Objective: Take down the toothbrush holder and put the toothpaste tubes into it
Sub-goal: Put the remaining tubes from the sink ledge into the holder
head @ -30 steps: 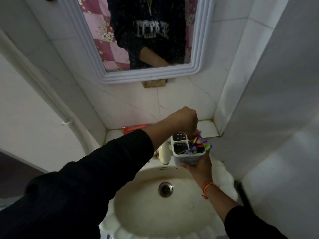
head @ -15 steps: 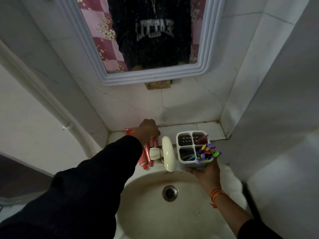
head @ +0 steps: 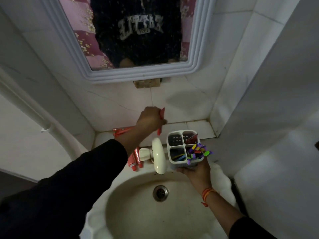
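Observation:
My right hand (head: 196, 171) holds the white toothbrush holder (head: 176, 140) from below, upright over the sink's back right rim. It has four compartments: a red tube end pokes from the back right one and colourful clips fill the front right one. My left hand (head: 150, 119) is raised above the ledge, closed around a red toothpaste tube (head: 161, 116) that hangs tilted just left of the holder. Two more red tubes (head: 135, 159) lie beside the tap. Another red tube (head: 122, 131) lies on the ledge against the wall.
A white tap (head: 159, 156) juts over the cream sink (head: 131, 213) between my arms. The tiled ledge (head: 198, 128) runs behind it. A framed mirror (head: 138, 73) hangs above, and a white pipe (head: 34, 118) runs down the left wall.
My left hand went from the holder down to the tubes by the tap, and has now lifted one red tube up toward the holder. The right hand keeps the holder nearly still.

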Tool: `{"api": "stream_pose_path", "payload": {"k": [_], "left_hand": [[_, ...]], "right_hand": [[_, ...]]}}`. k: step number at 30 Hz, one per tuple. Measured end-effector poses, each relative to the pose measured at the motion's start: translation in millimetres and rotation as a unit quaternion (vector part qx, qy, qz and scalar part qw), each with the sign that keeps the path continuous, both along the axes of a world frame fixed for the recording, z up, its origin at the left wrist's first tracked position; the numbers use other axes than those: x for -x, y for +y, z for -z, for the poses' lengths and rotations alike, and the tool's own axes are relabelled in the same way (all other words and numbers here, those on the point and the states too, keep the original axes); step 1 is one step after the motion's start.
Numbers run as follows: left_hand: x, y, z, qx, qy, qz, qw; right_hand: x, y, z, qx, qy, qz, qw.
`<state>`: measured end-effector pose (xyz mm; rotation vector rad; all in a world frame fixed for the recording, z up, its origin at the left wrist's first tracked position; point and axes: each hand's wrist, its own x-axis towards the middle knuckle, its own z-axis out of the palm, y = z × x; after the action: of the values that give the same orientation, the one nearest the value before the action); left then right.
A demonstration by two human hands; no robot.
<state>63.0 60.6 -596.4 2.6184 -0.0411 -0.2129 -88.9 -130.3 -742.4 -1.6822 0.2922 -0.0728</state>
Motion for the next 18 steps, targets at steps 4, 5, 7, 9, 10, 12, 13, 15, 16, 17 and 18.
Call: {"api": "stream_pose_path", "payload": {"k": [4, 5, 7, 9, 10, 12, 13, 15, 16, 17, 18], "left_hand": [[16.0, -24.9, -51.6, 0.084, -0.098, 0.051, 0.990], [20.7, -31.5, -63.0, 0.093, -0.121, 0.065, 0.986], [28.3, -45.3, -77.3, 0.096, -0.137, 0.088, 0.982], [32.9, -58.6, -73.7, 0.084, -0.095, 0.106, 0.986], [35.2, -64.3, -65.8, 0.077, -0.061, 0.114, 0.989], [41.1, -71.3, -45.5, 0.060, -0.016, 0.128, 0.990], [44.3, -72.5, -36.7, 0.046, -0.009, 0.134, 0.990], [47.7, -72.0, -26.1, 0.019, -0.012, 0.140, 0.990], [47.8, -70.3, -23.3, 0.013, -0.013, 0.137, 0.990], [47.3, -67.8, -23.9, 0.020, -0.005, 0.130, 0.991], [45.8, -63.5, -26.5, 0.042, 0.013, 0.117, 0.992]], "right_hand": [[0.4, -0.5, -0.8, 0.025, 0.025, 0.006, 0.999], [0.9, -0.3, -1.3, 0.037, 0.024, 0.004, 0.999], [1.4, 0.7, -2.7, 0.044, 0.004, 0.008, 0.999], [1.4, 0.8, -2.7, 0.048, -0.003, 0.010, 0.999], [1.1, 0.0, -0.6, 0.042, -0.002, 0.004, 0.999], [-0.5, -2.4, 5.2, 0.036, 0.001, -0.004, 0.999], [-1.3, -3.4, 8.3, 0.038, -0.001, -0.008, 0.999], [-1.4, -4.9, 12.3, 0.036, -0.006, -0.012, 0.999], [-0.4, -4.1, 6.5, 0.038, -0.001, -0.011, 0.999], [0.1, -4.0, 2.2, 0.043, 0.003, -0.011, 0.999], [1.2, -3.4, -4.1, 0.056, 0.013, -0.014, 0.998]]}}
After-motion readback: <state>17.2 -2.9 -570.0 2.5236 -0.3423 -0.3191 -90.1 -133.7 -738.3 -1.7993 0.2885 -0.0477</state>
